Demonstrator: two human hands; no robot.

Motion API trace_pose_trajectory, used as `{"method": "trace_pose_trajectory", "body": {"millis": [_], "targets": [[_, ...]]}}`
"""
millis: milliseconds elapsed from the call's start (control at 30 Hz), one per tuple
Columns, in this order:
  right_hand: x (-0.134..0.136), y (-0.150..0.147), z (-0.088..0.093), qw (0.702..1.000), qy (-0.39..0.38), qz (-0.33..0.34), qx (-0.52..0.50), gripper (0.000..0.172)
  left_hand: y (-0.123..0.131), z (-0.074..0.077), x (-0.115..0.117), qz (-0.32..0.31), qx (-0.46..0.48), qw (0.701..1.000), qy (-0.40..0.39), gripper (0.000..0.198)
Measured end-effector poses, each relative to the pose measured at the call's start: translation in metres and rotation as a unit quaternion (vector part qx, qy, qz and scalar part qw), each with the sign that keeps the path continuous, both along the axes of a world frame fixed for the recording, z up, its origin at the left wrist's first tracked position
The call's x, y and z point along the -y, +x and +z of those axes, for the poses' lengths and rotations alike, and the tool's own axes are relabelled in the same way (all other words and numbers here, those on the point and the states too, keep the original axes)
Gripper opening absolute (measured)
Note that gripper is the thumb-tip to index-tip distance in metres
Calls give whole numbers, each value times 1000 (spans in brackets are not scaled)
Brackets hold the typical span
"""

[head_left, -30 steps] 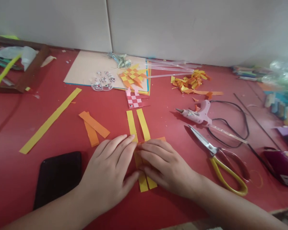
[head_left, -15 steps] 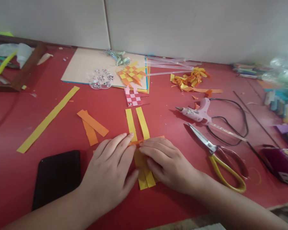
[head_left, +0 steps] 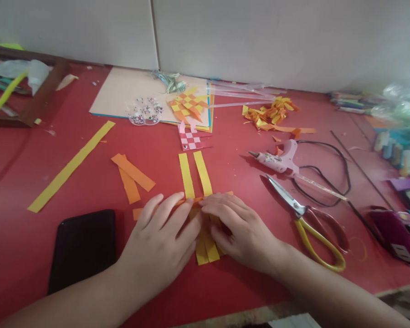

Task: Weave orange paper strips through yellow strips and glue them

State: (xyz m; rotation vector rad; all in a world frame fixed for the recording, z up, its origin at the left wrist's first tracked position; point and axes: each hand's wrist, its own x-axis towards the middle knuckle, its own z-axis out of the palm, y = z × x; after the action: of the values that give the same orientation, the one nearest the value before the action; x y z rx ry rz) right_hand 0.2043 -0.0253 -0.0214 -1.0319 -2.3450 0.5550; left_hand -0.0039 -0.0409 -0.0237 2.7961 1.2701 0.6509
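Yellow paper strips (head_left: 186,175) run lengthwise on the red table, with orange paper strips (head_left: 136,214) lying across them. My left hand (head_left: 169,228) rests over the left side of this crossing with its fingers spread, touching the paper. On the right side, my right hand (head_left: 241,228) has its fingers curled together at the edge of the strips, close to the left fingertips. Both hands cover most of the crossing, so how the strips interlace there is hidden. Past their upper ends lies a pink and red woven paper fish (head_left: 191,140).
A black phone (head_left: 82,246) lies left of my left hand. Scissors (head_left: 300,214) and a pink glue gun (head_left: 276,159) with a cord lie to the right. Loose orange strips (head_left: 132,175), a long yellow strip (head_left: 71,166) and googly eyes (head_left: 145,111) are further off.
My left hand's fingers have spread and lifted slightly, and its thumb has moved in towards the strips. My right hand stays nearly in place. The view has shifted slightly.
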Motion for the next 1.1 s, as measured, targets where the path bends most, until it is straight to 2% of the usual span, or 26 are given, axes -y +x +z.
{"method": "trace_pose_trajectory", "body": {"millis": [167,300,433,633,1100], "targets": [[-8,11,13,1000,3,-18,-7,30,0,-1,1,1,-3,1000,8,28],[-18,25,21,996,-7,-37,81,37,0,-2,1,2,1,1000,12,25],[-20,28,19,991,-13,-34,126,33,1,-3,1,0,-1,1000,13,25],[-19,25,12,990,-6,-31,138,25,1,-2,1,-1,-2,1000,16,27],[-17,23,14,992,-42,-20,119,38,1,-2,0,3,1,1000,16,26]]}}
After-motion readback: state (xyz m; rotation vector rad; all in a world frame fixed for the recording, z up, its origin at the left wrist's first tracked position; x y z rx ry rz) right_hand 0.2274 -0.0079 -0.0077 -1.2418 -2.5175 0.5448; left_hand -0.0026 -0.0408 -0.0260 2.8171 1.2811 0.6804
